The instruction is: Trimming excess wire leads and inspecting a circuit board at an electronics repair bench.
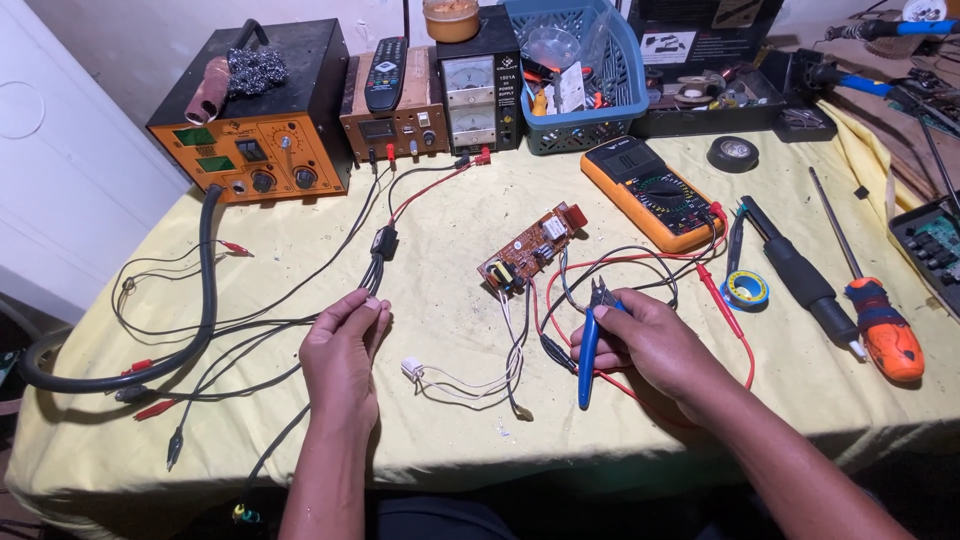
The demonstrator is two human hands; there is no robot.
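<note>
Yellow cloth (450,420) covers the whole bench, and the gear on it runs from big to small. At the back left sits an orange-fronted black station (255,115), beside it a small brown box with a remote control (385,72) lying on top, then a black metered power supply (478,90) and a blue basket (580,75). An orange multimeter (650,192) lies to the right of centre, with an orange-handled screwdriver (880,325) further right. Mid-table rests a bare circuit board (530,250), wires trailing from it towards the person.

Their right hand (650,345) is closed around blue-handled cutters (592,340), the tips pointing at the board's leads. The left hand (340,355) pinches a bundle of black cables (375,270) between its fingertips, left of the board.
</note>
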